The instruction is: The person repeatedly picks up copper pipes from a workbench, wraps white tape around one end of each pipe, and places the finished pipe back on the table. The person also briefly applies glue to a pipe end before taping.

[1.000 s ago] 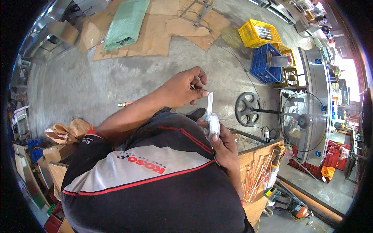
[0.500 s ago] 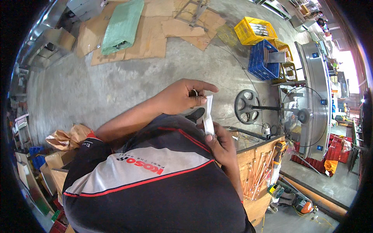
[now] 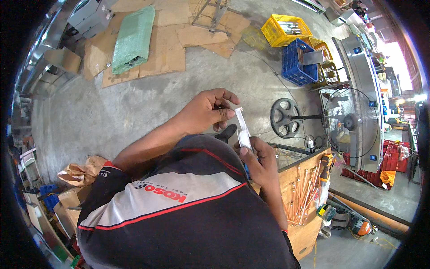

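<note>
Between my hands, in front of my torso, runs a narrow white strip (image 3: 242, 122), glossy and slightly bent, with a wider, rounded part at its lower end. My left hand (image 3: 207, 112) is at its upper end, the thumb tip against the strip's edge and the index finger curled above, apart from the thumb. At the lower end my right hand (image 3: 263, 165) grips the wider part between thumb and fingers. Some fingers of both hands are partly hidden, as is the underside of the strip.
A wooden board (image 3: 299, 231) with several copper-coloured rods (image 3: 305, 190) and a yellow-black power tool (image 3: 327, 167) lies right. Beyond stand a pedestal fan (image 3: 351, 122), blue crate (image 3: 293, 62) and yellow crate (image 3: 274, 32). Cardboard (image 3: 165, 54) and a green-wrapped package (image 3: 133, 40) lie ahead.
The strip's upper end has tilted leftward, and its wider lower part shows more. My left index finger has curled in from its stretched pose. My right hand has shifted slightly up and right.
</note>
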A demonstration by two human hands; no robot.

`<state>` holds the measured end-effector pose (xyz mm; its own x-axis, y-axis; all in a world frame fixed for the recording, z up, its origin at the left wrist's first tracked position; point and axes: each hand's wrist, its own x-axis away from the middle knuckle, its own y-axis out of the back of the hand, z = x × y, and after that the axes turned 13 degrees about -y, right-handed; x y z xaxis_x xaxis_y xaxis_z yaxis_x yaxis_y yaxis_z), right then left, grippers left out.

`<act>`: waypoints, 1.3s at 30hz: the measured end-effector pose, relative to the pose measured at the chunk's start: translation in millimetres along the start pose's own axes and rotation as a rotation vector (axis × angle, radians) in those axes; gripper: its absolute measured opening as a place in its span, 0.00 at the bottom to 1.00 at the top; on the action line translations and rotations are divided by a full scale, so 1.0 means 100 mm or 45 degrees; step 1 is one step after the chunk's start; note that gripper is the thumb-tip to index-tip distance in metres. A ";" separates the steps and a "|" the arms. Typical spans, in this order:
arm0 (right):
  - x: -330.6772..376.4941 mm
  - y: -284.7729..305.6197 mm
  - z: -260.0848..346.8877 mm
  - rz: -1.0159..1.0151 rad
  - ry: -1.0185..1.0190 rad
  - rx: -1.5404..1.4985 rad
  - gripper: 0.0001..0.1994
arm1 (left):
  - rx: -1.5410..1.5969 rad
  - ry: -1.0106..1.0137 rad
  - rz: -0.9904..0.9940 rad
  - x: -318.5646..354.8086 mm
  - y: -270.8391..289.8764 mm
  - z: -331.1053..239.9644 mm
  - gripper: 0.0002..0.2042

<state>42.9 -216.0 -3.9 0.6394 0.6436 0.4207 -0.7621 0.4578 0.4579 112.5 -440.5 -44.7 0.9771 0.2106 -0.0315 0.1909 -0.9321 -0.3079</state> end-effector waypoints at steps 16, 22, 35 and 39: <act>-0.37 -0.02 -0.03 -0.221 0.474 0.118 0.09 | -0.100 -0.249 0.359 0.15 -0.16 0.11 0.09; -0.38 -0.01 0.01 -0.180 0.495 0.170 0.08 | -0.063 -0.157 0.309 0.21 -0.12 0.10 0.08; -0.39 -0.05 -0.06 -0.081 0.376 0.148 0.12 | -0.376 -0.297 0.175 0.22 -0.15 0.05 0.05; -0.38 -0.07 -0.11 -0.152 0.277 0.131 0.14 | -0.672 -0.520 0.231 0.19 -0.10 0.06 0.08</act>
<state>22.5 -236.7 -31.7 0.6786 0.7105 0.1862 -0.6613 0.4807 0.5759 128.9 -425.1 -47.5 0.9039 0.0351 -0.4264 0.1490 -0.9601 0.2368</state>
